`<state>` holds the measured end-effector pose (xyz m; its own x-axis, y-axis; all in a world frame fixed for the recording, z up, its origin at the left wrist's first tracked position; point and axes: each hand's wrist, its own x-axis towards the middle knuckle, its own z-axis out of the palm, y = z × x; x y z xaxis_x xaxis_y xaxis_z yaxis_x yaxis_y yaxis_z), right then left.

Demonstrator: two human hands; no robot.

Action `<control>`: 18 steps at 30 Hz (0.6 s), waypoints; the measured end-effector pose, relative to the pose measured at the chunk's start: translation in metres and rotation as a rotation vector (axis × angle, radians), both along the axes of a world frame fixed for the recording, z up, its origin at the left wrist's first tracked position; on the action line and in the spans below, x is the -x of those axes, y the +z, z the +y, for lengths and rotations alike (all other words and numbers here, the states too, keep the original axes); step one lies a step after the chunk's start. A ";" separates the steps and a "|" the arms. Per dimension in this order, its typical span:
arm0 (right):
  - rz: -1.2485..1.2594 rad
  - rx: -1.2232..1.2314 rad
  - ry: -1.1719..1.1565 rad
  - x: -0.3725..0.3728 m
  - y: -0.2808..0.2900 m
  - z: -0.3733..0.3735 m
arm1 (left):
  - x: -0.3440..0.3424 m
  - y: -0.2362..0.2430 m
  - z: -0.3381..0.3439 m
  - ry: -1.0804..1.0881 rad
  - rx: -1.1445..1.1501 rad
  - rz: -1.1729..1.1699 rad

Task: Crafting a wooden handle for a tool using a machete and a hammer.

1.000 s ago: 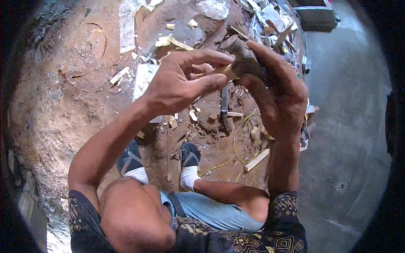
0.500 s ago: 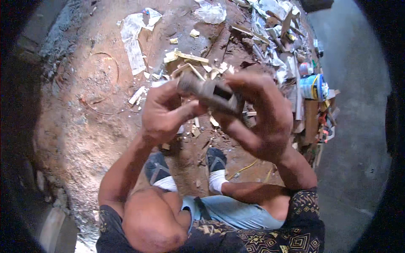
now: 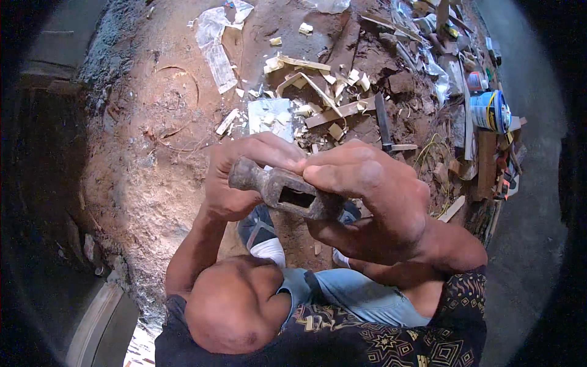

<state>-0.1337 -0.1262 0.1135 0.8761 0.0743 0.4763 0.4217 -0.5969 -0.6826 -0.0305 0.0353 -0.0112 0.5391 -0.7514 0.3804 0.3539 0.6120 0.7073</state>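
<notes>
A worn metal hammer head [image 3: 266, 184] is held up in front of my lap, its dark rectangular hole turned toward me. My left hand [image 3: 229, 174] wraps its fingers behind the rounded left end, thumb beneath it. My right hand [image 3: 382, 208] grips the right end, index finger along the top and thumb low behind it. Whether anything else is held behind the head is hidden. Beyond my hands, a dark, straight-bladed tool [image 3: 383, 122] lies on the dirt among pale wood shavings.
Wood offcuts [image 3: 342, 112], white plastic scraps [image 3: 213, 46] and a pale sheet [image 3: 269, 116] lie on the dirt ground [image 3: 140, 189]. At the right are a blue bucket [image 3: 487, 113], yellow cord and piled debris, bordered by a grey concrete floor [image 3: 529, 208].
The hammer head has come lower and turned so its hole faces up. The pale wood piece seen in my fingers earlier is out of sight. The view has shifted, showing more ground ahead.
</notes>
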 end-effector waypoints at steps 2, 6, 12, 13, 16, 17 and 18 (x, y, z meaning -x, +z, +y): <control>0.069 -0.018 -0.031 0.003 0.007 0.001 | 0.002 -0.001 -0.003 0.040 -0.007 -0.065; 0.173 0.056 -0.036 -0.001 0.023 -0.002 | 0.010 0.010 -0.005 0.081 -0.069 0.017; 0.357 0.252 -0.229 0.014 0.036 -0.035 | 0.011 -0.023 -0.027 0.195 -0.507 -0.563; 0.375 0.287 -0.232 0.017 0.038 -0.041 | 0.013 -0.024 -0.034 0.129 -0.477 -0.505; 0.526 0.067 -0.342 0.035 0.033 -0.061 | 0.025 -0.018 -0.052 0.104 -0.423 -0.378; 0.569 0.046 -0.343 0.036 0.039 -0.060 | 0.024 -0.022 -0.062 0.188 -0.318 -0.448; 0.579 0.071 -0.355 0.038 0.042 -0.062 | 0.027 -0.016 -0.070 0.186 -0.293 -0.432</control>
